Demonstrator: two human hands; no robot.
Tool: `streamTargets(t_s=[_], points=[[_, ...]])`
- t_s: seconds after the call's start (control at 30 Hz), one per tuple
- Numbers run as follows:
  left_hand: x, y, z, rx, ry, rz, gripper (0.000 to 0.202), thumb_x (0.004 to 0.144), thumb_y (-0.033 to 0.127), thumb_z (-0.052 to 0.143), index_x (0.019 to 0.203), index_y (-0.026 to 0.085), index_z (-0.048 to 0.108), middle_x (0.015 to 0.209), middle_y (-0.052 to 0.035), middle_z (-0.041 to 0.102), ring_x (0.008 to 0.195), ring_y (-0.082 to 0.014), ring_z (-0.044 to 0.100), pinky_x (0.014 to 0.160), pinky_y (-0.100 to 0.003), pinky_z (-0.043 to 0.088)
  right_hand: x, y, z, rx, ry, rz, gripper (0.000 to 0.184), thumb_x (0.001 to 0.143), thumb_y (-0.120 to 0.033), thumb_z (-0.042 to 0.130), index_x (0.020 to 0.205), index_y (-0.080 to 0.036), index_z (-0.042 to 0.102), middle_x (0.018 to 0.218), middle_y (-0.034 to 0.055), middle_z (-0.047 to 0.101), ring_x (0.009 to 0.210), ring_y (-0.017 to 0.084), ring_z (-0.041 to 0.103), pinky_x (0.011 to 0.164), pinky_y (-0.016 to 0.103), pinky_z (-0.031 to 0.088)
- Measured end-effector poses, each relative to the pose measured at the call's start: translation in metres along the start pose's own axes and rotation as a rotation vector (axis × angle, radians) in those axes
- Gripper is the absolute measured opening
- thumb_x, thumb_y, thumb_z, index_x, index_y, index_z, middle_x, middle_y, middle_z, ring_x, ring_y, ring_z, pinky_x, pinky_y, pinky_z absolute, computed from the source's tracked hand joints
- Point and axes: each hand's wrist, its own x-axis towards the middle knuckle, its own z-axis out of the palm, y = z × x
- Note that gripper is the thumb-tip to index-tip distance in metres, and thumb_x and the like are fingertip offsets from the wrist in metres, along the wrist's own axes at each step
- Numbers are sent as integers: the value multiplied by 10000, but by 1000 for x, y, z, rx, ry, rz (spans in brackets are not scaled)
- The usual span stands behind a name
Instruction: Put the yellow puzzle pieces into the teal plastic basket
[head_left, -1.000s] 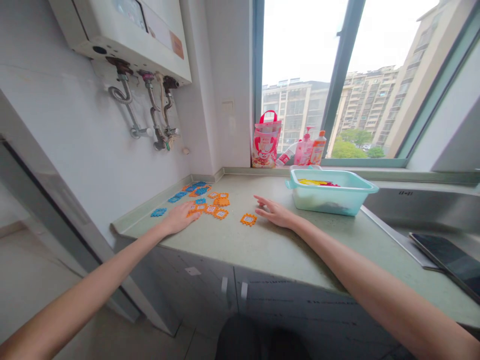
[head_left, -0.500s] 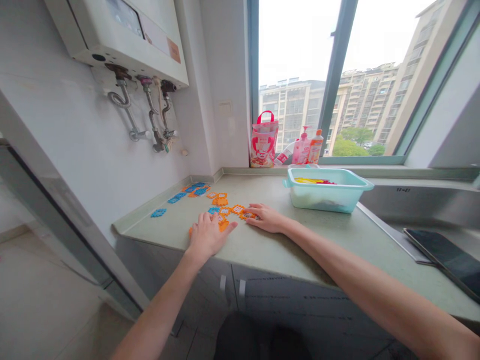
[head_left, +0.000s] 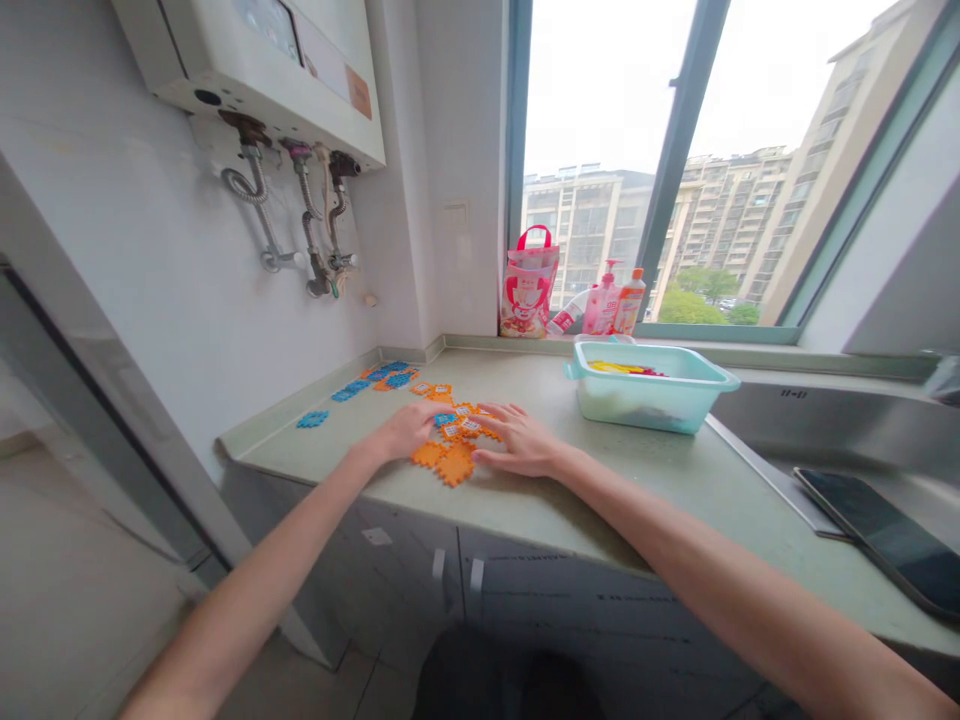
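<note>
A heap of orange puzzle-like tiles (head_left: 450,455) lies on the pale green countertop (head_left: 600,490), near its front edge. My left hand (head_left: 405,430) rests on the heap's left side with fingers curled loosely over tiles. Against the heap's right side my right hand (head_left: 521,440) lies flat, fingers spread. More blue tiles (head_left: 352,388) and orange tiles (head_left: 435,390) are scattered further back by the wall. A single blue tile (head_left: 312,419) lies apart at the left edge.
A light teal plastic tub (head_left: 652,385) holding coloured pieces stands to the right. A pink bag (head_left: 529,285) and bottles (head_left: 615,300) stand on the window sill. A dark phone (head_left: 885,540) lies at the right by the steel sink (head_left: 825,420). A water heater (head_left: 262,60) hangs above.
Both hands have swept the orange tiles together toward the counter's front edge. The left hand came in from the left, and the scattered tiles now form one heap between the hands.
</note>
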Motion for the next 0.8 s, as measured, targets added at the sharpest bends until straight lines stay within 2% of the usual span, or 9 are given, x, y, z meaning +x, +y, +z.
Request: streamTargets(t_s=[0.07,0.13,0.23,0.33,0.5,0.6,0.67,0.7,0.8], points=[[-2,-26,-3,-35,-65,59,431,960,218,465,1294,207,738,1364,-60,733,1285,-226,664,1164,-371,485,12,-16,4,-32,-42,37,887,947,-829,485,1632,-266,446,1699,166,384,1560,374,375,1271,602,265],[-6,-37,-2,-84,-44,116,371,978,284,528,1262,210,755,1322,-62,754,1248,-228,685,1134,-363,509,24,-27,9,-42,-82,97,1011,914,-886,451,1655,-202,394,1714,208,333,1578,396,331,1266,622,246],[-11,-36,3,-129,21,170,315,1003,380,592,1208,233,780,1259,-51,777,1199,-217,702,1101,-340,524,34,-30,18,-40,-139,107,1001,921,-883,438,1636,-182,420,1676,206,409,1566,384,349,1262,621,241],[-12,-31,5,-60,54,131,319,993,464,636,1162,245,795,1203,-52,792,1148,-231,711,1065,-355,531,34,-25,22,-34,-154,73,908,958,-848,414,1621,-229,452,1645,160,473,1552,357,367,1265,590,242],[-17,-29,-1,178,115,-53,487,936,647,654,1119,216,785,1169,-93,784,1113,-275,705,1007,-378,531,29,-22,16,-50,-197,56,716,1014,-779,369,1584,-367,503,1652,113,461,1512,368,406,1232,633,247],[-21,-37,-9,373,135,-227,509,974,662,558,967,199,769,1032,-118,781,998,-283,715,909,-378,540,24,-22,12,-58,-196,72,678,1026,-755,376,1547,-359,550,1616,124,497,1490,361,430,1218,633,265],[-20,-52,-18,496,131,-354,510,996,627,508,897,195,760,965,-136,776,977,-301,716,924,-403,526,19,-21,10,-64,-184,105,691,1029,-752,369,1551,-337,551,1622,132,489,1503,364,417,1219,629,268],[-17,-63,-25,534,128,-412,500,1006,598,487,919,193,767,985,-147,778,1012,-317,715,957,-422,516,16,-20,9,-66,-179,124,699,1032,-749,362,1560,-329,543,1635,136,476,1512,369,407,1223,632,264],[5,-106,-47,556,111,-533,447,1024,444,430,1168,177,759,1198,-172,763,1183,-341,681,1032,-442,500,8,-17,7,-68,-171,164,721,1042,-740,337,1587,-303,517,1668,147,437,1537,387,376,1230,655,247]])
